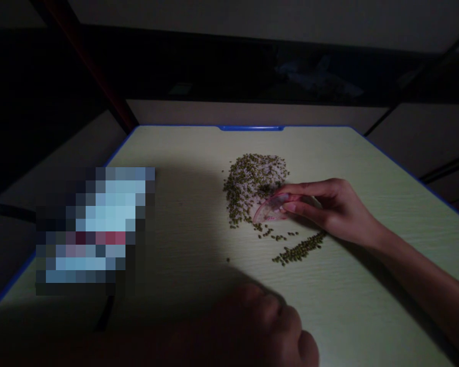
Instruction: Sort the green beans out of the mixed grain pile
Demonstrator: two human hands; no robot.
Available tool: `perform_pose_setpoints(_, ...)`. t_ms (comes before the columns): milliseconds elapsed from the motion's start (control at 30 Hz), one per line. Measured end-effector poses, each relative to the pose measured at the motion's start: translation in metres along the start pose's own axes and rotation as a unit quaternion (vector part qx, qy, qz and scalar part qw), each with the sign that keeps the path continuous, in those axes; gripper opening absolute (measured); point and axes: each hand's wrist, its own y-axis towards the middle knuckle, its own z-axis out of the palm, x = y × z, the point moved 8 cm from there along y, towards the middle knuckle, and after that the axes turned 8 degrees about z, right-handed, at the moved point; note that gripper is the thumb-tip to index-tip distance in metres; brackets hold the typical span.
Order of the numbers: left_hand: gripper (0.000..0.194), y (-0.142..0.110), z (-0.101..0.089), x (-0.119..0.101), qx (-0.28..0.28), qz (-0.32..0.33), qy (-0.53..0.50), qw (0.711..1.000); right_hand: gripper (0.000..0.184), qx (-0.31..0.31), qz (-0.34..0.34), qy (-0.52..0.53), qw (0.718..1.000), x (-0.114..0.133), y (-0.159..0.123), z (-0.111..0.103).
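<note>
My right hand (321,206) pinches a thin, clear, pink-tinted piece of plastic (270,209) with a curved edge between thumb and fingers. The plastic tilts over the near right side of a spread of small green beans (239,181), which look like mung beans. Pale grains (265,171) are mixed in among them. A separate narrow row of green beans (300,250) lies on the table below my right hand, with a few loose ones in between. My left hand (268,326) is closed in a fist at the bottom, in shadow, apart from the beans; no object shows in it.
The light wooden-look table (183,204) has a blue edge and a blue handle-like strip (251,128) at the back. On the left stands a bright pixelated object (99,224), its kind hidden, with a dark cable (105,313) near it. Dark panels rise behind the table.
</note>
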Motion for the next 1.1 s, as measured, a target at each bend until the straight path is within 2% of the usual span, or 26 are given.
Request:
perform_pose_setpoints(67,0.021,-0.002,-0.001,0.003,-0.018,-0.02,-0.008,1.0,0.022,0.008,0.002,0.006,1.0,0.0,-0.001,0.0)
perform_pose_setpoints(167,0.026,-0.005,0.009,0.008,0.029,-0.047,-0.066,0.996,0.021,0.018,0.011,0.017,1.0,0.0,-0.002,0.002)
perform_pose_setpoints(233,0.026,-0.006,0.01,0.009,0.049,-0.039,-0.083,0.995,0.021,0.02,0.012,0.02,1.0,0.001,-0.002,0.004)
perform_pose_setpoints(400,0.019,-0.003,0.002,0.009,0.021,-0.032,-0.053,0.998,0.022,0.009,0.012,-0.001,1.0,0.003,-0.003,0.006)
perform_pose_setpoints(600,0.017,-0.001,0.004,0.004,-0.007,-0.026,-0.051,0.998,0.023,-0.005,0.021,-0.016,1.0,0.002,-0.002,0.003)
perform_pose_setpoints(1000,0.017,-0.001,0.007,0.005,0.005,-0.024,-0.05,0.998,0.023,-0.045,0.062,-0.015,0.997,-0.004,0.0,-0.002)
perform_pose_setpoints(1100,0.018,0.0,0.005,0.001,0.022,0.006,-0.037,0.999,0.024,-0.048,0.063,-0.012,0.997,-0.004,0.0,-0.001)
